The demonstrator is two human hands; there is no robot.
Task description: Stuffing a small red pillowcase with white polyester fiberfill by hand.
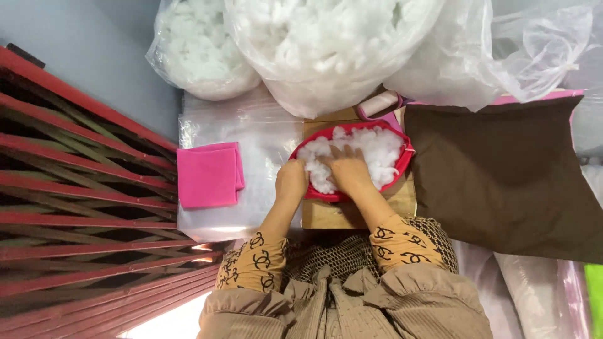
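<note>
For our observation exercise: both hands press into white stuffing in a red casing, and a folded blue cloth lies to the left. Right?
Not quite. In the head view the folded cloth is pink, not blue. Both the left hand and right hand do press into the white stuffing in the red casing.

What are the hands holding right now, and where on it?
The left hand holds the red cover at its near left rim. The right hand presses into the white stuffing inside; its grip cannot be told.

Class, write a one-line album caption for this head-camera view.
Two hands, left hand and right hand, press white stuffing into a red fabric case.
</note>
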